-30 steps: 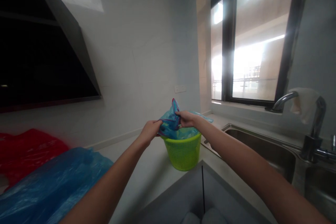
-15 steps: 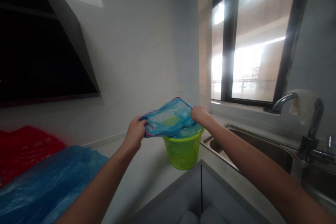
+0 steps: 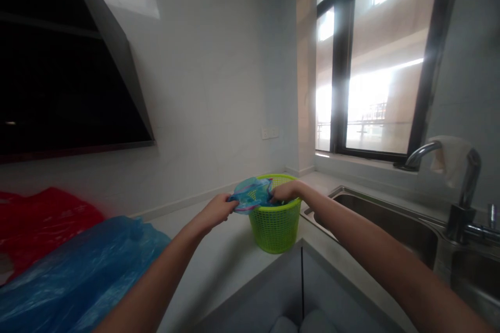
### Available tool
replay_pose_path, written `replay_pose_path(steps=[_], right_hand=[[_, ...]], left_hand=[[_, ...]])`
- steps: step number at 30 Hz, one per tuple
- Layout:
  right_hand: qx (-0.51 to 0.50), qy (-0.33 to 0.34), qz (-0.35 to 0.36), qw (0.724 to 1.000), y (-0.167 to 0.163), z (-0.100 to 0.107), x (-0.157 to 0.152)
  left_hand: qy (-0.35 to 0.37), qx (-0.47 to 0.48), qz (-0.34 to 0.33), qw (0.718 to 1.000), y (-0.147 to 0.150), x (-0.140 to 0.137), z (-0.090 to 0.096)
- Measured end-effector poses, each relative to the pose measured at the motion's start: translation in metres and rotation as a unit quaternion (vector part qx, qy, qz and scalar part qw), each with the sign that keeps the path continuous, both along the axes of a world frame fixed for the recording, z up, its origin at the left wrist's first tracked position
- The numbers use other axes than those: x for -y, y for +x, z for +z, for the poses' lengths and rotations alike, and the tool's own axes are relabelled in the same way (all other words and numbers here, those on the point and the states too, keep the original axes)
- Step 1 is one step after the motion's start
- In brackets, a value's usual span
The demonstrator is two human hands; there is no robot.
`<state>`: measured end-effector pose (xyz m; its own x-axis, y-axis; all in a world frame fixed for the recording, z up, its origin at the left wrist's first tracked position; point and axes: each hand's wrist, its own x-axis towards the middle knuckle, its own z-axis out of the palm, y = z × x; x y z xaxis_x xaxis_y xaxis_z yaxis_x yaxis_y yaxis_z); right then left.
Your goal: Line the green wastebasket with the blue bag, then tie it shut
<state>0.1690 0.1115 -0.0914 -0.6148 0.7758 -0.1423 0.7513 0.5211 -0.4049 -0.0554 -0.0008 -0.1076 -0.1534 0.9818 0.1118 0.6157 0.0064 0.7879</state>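
A bright green plastic basket [image 3: 275,233] with a mesh wall stands upright on the white counter [image 3: 211,255]. Over its left rim stretches a thin, see-through blue plastic bag [image 3: 252,193] with a pinkish edge. My left hand [image 3: 219,209] pinches the bag's edge just outside the basket, to its left. My right hand [image 3: 286,191] reaches over the rim into the basket's mouth, its fingers closed on the other side of the bag. The fingertips of that hand and the lower part of the bag are partly hidden.
A crumpled blue plastic bag [image 3: 97,265] and a red one [image 3: 47,223] lie at the left. On the right are a steel sink [image 3: 390,223] and a faucet [image 3: 466,192] with a cloth [image 3: 451,158] over it. A dark range hood [image 3: 70,73] juts out upper left.
Both hands have come down and closer together, drawing the spread bag lower. My right hand has gone from above the basket into its mouth.
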Motion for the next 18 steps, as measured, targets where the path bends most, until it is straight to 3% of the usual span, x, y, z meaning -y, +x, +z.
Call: replay_pose_path(steps=[3,6,12,15,18], right_hand=[[-0.09,-0.019,-0.004,0.996,-0.001,0.0,-0.004],[-0.175,0.019,-0.073,0.982,0.009,0.002,-0.012],[-0.272,0.127,-0.221,0.928,0.06,0.005,-0.028],[-0.28,0.123,-0.252,0.918,0.076,0.002,-0.041],[-0.287,0.082,-0.273,0.914,0.075,-0.003,-0.058]], left_hand=[[0.081,-0.002,0.043,0.996,-0.004,-0.007,-0.004],[0.138,-0.022,0.066,0.988,-0.008,-0.008,-0.004],[0.119,-0.094,0.056,0.987,-0.007,-0.005,0.002],[0.164,-0.101,0.085,0.978,-0.001,-0.02,0.007],[0.177,-0.092,0.088,0.976,0.006,-0.053,0.011]])
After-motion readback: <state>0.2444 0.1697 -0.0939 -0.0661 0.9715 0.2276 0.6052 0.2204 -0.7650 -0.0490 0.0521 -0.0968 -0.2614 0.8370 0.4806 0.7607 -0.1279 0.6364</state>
